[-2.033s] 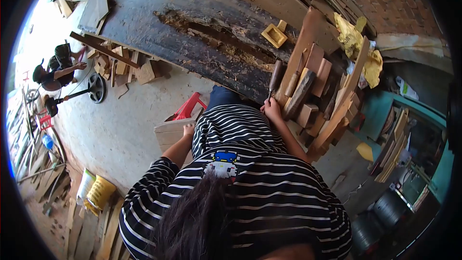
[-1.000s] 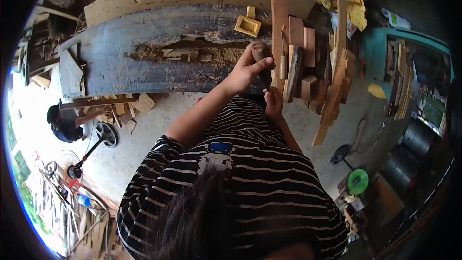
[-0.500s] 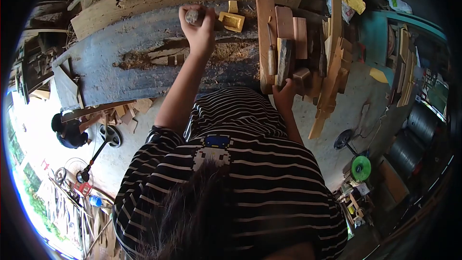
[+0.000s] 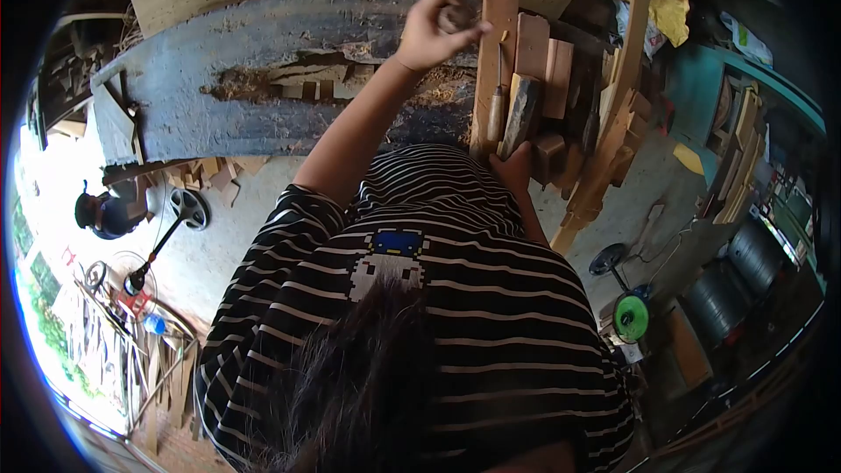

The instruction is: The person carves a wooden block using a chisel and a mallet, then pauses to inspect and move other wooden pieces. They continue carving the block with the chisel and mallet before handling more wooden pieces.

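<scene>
My left hand is raised above the dark, weathered slab, close to the upright plank. Its fingers wrap round a rounded wooden piece, mostly hidden in the grip. Beside that plank, my right hand is closed at the lower end of a dark-sided wooden block. A chisel with a wooden handle lies just left of this block. Reddish wood blocks sit above it.
Long planks and a dark-handled tool lie to the right. Yellow plastic bags are at the upper right. Another person is low at the left. A green fan stands lower right.
My left hand has moved right, toward the upright plank, with the rounded piece in it. The yellow hollow piece seen earlier no longer shows. My right hand stays by the dark block.
</scene>
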`<state>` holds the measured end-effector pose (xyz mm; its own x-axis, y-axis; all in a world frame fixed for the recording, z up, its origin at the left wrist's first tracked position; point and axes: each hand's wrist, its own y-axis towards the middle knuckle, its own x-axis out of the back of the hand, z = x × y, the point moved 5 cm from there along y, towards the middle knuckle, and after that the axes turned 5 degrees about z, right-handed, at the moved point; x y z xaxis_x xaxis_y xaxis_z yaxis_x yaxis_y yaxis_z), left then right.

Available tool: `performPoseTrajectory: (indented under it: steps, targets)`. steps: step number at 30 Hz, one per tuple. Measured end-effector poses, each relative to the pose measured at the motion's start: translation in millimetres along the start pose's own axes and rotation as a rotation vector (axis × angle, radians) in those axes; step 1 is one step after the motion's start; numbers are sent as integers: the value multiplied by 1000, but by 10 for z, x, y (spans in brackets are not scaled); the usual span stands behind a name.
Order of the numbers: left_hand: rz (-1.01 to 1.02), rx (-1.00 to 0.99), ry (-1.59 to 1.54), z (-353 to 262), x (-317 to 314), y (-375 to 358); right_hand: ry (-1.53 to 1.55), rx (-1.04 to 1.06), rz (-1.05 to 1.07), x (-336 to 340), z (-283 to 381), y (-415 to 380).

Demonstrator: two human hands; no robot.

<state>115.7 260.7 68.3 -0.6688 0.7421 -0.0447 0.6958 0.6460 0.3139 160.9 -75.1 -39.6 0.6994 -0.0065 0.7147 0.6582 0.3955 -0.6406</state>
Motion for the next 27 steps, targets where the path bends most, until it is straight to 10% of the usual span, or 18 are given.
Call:
performPoseTrajectory:
  steps: [27]
  targets:
    - [369,-411,320,-91,-846,-437,128,93,-35,-108,-168,60]
